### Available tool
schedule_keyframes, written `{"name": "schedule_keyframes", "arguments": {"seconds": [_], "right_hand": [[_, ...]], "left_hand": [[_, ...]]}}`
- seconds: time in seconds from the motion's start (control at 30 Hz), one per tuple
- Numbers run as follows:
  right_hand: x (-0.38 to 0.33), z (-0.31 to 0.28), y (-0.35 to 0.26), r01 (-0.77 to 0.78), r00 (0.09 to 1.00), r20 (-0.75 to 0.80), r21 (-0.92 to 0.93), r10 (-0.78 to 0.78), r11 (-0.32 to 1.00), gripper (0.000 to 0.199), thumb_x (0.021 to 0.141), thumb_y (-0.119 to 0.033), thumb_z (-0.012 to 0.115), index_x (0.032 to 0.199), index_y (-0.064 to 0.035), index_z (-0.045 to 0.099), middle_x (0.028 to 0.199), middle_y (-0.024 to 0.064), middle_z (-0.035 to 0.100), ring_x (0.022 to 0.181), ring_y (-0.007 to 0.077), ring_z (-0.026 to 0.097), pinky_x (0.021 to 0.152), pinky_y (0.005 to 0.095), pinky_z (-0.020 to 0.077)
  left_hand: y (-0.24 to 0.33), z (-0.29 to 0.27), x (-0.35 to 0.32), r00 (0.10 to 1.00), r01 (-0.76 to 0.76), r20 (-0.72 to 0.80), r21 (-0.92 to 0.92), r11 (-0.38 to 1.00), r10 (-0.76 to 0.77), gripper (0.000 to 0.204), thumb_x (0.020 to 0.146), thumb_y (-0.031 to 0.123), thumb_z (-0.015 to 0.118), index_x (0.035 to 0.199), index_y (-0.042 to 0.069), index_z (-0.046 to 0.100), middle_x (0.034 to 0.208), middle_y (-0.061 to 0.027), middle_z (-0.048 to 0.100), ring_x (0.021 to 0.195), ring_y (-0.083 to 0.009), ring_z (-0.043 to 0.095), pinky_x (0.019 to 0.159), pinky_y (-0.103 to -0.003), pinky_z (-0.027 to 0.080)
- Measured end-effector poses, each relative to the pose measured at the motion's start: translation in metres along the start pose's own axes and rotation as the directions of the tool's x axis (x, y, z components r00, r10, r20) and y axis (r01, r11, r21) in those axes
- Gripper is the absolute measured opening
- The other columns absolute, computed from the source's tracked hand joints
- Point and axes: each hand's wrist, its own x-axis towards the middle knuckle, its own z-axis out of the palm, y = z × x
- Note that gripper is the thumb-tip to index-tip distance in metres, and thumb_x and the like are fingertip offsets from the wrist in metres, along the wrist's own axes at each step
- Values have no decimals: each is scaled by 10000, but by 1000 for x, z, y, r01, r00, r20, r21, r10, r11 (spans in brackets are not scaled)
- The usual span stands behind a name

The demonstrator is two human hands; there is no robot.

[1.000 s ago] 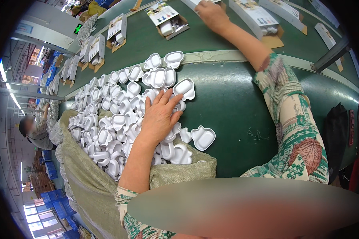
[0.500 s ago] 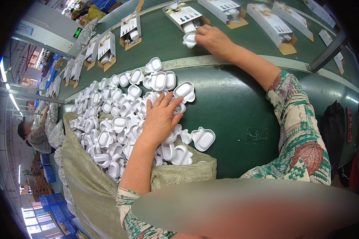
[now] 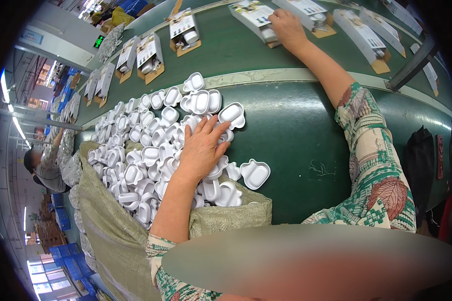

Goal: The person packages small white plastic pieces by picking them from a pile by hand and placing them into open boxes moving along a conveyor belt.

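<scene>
My left hand (image 3: 202, 149) lies with fingers spread on a heap of white plastic dish-shaped pieces (image 3: 146, 119), each with a rounded recess and a wavy edge. Up on the green conveyor belt, my right hand (image 3: 290, 31) reaches to the open near end of a white printed box (image 3: 256, 18). Its fingers are bent and close together against the box's side, and they cover part of the opening. Whether a piece is between them is hidden. One loose white piece (image 3: 255, 174) sits apart, right of the heap.
A woven olive sack (image 3: 231, 216) spreads under the heap's near side. Other open boxes (image 3: 184, 30) with white contents line the belt. A metal post (image 3: 412, 65) stands at the right, near a dark cloth (image 3: 420, 163). Another person (image 3: 47, 168) is at the far left.
The boxes have shifted right along the belt. My right hand has moved right and slightly up, and the white piece it held is out of sight. My left hand has stayed in place.
</scene>
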Motion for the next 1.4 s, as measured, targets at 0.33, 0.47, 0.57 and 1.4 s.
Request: {"name": "schedule_keyframes", "arguments": {"seconds": [0.33,0.47,0.57,1.4], "right_hand": [[1,-2,-165,388,855,65,579,-515,717,175,821,-144,510,967,-84,586,1060,99,545,1016,253,527,810,375,446],[4,1,-163,373,859,59,607,-508,702,108,801,-135,543,886,-78,577,1018,79,558,976,249,537,810,369,448],[5,3,-150,386,869,34,578,-494,719,124,792,-136,530,878,-78,597,972,78,561,955,256,538,786,381,449],[34,56,-38,154,982,109,-19,-151,988,98,813,-98,513,893,-69,562,985,81,559,1012,254,534,807,407,424]], "left_hand": [[0,3,3,999,-26,-27,9,1000,27,437,844,265,604,1264,196,505,1344,-111,457,1268,-334,397,1021,-613,265],[0,1,2,1000,-11,-19,14,1000,11,440,842,266,607,1265,202,504,1342,-111,458,1273,-335,393,1024,-612,261],[0,0,2,1000,-6,-15,9,1000,7,444,840,267,610,1266,204,503,1343,-111,456,1276,-336,390,1026,-612,258],[-1,2,4,999,-16,-32,-12,1000,15,443,838,252,611,1265,207,502,1347,-111,453,1273,-339,394,1035,-600,248]]}}
